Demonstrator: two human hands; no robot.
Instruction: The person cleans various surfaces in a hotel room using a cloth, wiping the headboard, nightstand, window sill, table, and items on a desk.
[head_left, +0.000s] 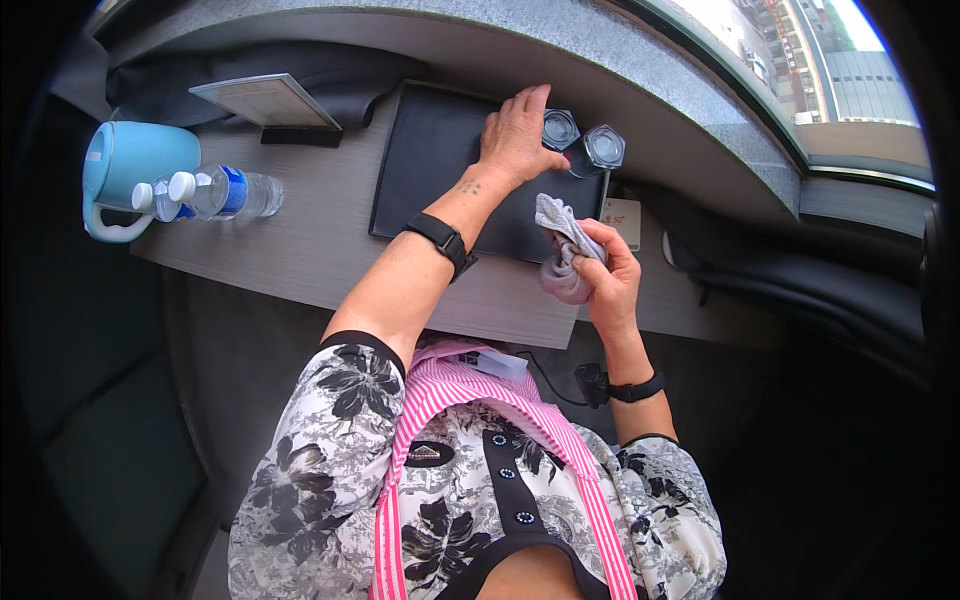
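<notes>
My left hand (517, 139) reaches over the far right part of a black tray (435, 150), thumb and fingers spread around the near side of a clear glass (560, 129) with a hexagonal base. Whether it grips that glass or only rests beside it, I cannot tell, as the hand hides the glass's lower part. Right beside that glass is a second hexagonal clear glass (604, 146). Above the tray's near right corner, my right hand (615, 277) pinches a bunched grey cloth (570, 251) between thumb and fingers.
A blue pitcher (142, 165) and two water bottles (229, 193) occupy the left end of the wood-grain table (315, 255). Behind them stands a tilted sign holder (270, 105). A white card (624, 225) lies by the tray's right edge. The stone window sill (525, 30) curves behind.
</notes>
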